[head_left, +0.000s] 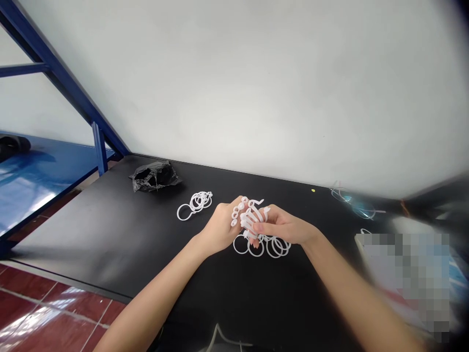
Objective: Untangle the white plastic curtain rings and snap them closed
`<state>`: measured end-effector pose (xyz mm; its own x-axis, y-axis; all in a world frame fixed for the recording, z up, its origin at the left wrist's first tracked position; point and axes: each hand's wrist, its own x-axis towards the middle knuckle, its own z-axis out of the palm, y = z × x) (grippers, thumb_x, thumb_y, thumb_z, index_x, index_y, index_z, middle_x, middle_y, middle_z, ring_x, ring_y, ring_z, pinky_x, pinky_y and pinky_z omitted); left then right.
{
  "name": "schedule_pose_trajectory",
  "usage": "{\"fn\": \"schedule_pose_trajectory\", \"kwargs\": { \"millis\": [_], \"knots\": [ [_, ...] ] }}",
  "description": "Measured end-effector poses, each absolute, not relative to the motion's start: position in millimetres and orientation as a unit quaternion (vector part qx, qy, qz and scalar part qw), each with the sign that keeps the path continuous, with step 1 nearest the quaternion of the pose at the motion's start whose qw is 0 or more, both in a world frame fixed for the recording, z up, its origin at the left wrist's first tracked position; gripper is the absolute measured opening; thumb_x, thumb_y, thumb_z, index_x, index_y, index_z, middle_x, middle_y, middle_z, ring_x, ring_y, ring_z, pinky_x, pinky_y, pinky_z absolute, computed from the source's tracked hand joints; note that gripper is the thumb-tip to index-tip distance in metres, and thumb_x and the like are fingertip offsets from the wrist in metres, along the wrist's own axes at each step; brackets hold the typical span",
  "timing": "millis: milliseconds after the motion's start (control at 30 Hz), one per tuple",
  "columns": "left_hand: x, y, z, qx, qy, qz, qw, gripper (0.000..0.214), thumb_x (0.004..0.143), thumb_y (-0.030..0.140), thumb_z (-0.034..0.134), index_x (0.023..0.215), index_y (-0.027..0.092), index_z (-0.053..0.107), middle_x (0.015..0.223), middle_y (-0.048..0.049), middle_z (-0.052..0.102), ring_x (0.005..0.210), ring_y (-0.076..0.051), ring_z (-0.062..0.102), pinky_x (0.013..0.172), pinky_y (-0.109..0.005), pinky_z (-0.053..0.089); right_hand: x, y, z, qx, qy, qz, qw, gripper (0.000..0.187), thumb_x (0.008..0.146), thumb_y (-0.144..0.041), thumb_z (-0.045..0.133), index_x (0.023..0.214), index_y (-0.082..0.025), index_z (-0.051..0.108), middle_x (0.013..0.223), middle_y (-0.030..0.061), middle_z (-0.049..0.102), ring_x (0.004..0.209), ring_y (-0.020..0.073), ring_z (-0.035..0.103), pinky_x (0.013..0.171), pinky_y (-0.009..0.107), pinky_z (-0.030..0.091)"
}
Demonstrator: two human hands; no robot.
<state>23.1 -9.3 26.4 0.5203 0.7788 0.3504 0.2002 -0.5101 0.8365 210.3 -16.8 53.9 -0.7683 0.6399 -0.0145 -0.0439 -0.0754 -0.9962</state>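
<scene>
My left hand (219, 227) is closed around several white plastic rings (249, 215), and their small round ends stick out over its fingers. From the other side my right hand (284, 226) pinches the same bunch, thumb across the white bands. Several larger white hoops (273, 247) show below the two hands, near the black tabletop; whether they hang or lie there I cannot tell. To the left of my left hand lies a small pile of similar white rings (200, 201), one of them apart at its edge.
A crumpled black plastic bag (156, 176) lies at the back left of the black table (91, 220). Clear glasses (353, 203) rest at the back right, near a white package (388, 278). A blue metal frame (69, 83) stands at left; a pale wall rises behind.
</scene>
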Motion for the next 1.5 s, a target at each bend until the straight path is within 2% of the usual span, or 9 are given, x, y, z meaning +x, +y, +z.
{"fn": "schedule_pose_trajectory", "kwargs": {
  "millis": [200,333,467,567,733,867,1000,1200,1500],
  "knots": [
    [21.1,-4.3,23.7,0.795,0.328,0.352,0.37,0.009,0.084,0.012,0.043,0.077,0.018,0.044,0.063,0.0037,0.055,0.053,-0.009,0.05,0.054,-0.019,0.037,211.7,-16.3,58.4,-0.268,-0.635,0.682,0.244,0.035,0.093,-0.043,0.056,0.085,-0.011,0.068,0.079,0.0059,0.069,0.068,0.0121,0.065,0.069,0.028,0.055],
    [3.7,10.1,38.2,0.818,0.368,0.304,0.321,0.008,0.082,0.013,0.044,0.076,0.017,0.047,0.072,0.0004,0.059,0.06,-0.011,0.051,0.058,-0.021,0.037,213.4,-12.8,59.6,-0.363,-0.598,0.635,0.328,0.027,0.09,-0.04,0.06,0.094,-0.014,0.068,0.086,0.0056,0.07,0.073,0.0127,0.066,0.07,0.028,0.056],
    [-41.8,32.5,62.7,0.846,0.424,0.154,0.283,0.014,0.081,0.013,0.04,0.072,0.017,0.051,0.071,-0.0014,0.062,0.064,-0.013,0.054,0.059,-0.022,0.038,217.9,-9.5,62.3,-0.427,-0.569,0.576,0.402,0.025,0.09,-0.04,0.061,0.098,-0.017,0.068,0.107,0.0082,0.069,0.076,0.0119,0.065,0.071,0.028,0.055],
    [-78.5,46.4,70.0,0.811,0.528,0.033,0.251,0.015,0.072,0.008,0.039,0.063,0.018,0.046,0.06,-0.0017,0.058,0.055,-0.015,0.054,0.052,-0.023,0.035,220.8,-8.6,64.8,-0.44,-0.564,0.569,0.406,0.028,0.088,-0.043,0.061,0.096,-0.017,0.067,0.101,0.0083,0.071,0.074,0.0131,0.065,0.071,0.031,0.055],
    [-104.3,55.1,51.8,0.762,0.589,-0.081,0.258,0.015,0.074,0.016,0.043,0.06,0.02,0.042,0.053,-0.0013,0.055,0.048,-0.018,0.058,0.049,-0.025,0.035,220.2,-8.6,65.1,-0.453,-0.567,0.562,0.397,0.032,0.087,-0.046,0.061,0.095,-0.016,0.067,0.097,0.0087,0.071,0.074,0.0144,0.064,0.073,0.035,0.055],
    [-105.9,55.4,31.8,0.779,0.569,-0.07,0.255,0.017,0.075,0.021,0.044,0.06,0.021,0.037,0.058,-0.0003,0.054,0.049,-0.017,0.059,0.051,-0.026,0.035,219.4,-8.7,64.1,-0.456,-0.566,0.561,0.396,0.031,0.087,-0.046,0.062,0.094,-0.016,0.067,0.094,0.0086,0.071,0.073,0.0146,0.064,0.074,0.035,0.055],
    [-111.3,52.9,31.0,0.786,0.564,-0.051,0.246,0.009,0.076,0.028,0.046,0.071,0.021,0.046,0.068,-0.0014,0.06,0.06,-0.019,0.06,0.055,-0.026,0.036,221.0,-7.9,63.4,-0.453,-0.567,0.56,0.4,0.03,0.087,-0.046,0.062,0.093,-0.016,0.067,0.092,0.0074,0.071,0.072,0.0141,0.064,0.073,0.034,0.055],
    [-125.5,45.9,37.0,0.754,0.587,-0.022,0.294,0.036,0.075,0.043,0.051,0.102,0.02,0.058,0.084,-0.004,0.069,0.079,-0.022,0.063,0.066,-0.027,0.044,222.9,-6.8,62.3,-0.457,-0.566,0.559,0.399,0.03,0.086,-0.046,0.063,0.092,-0.017,0.068,0.09,0.0069,0.071,0.072,0.0144,0.065,0.074,0.035,0.055],
    [-140.6,30.7,18.7,0.747,0.608,0.069,0.26,0.042,0.076,0.047,0.054,0.107,0.018,0.057,0.091,-0.0059,0.069,0.076,-0.021,0.064,0.069,-0.028,0.049,230.5,-6.1,65.0,-0.48,-0.604,0.514,0.375,0.03,0.088,-0.044,0.059,0.094,-0.016,0.067,0.09,0.0073,0.071,0.073,0.0154,0.065,0.073,0.034,0.054]
  ]
}}
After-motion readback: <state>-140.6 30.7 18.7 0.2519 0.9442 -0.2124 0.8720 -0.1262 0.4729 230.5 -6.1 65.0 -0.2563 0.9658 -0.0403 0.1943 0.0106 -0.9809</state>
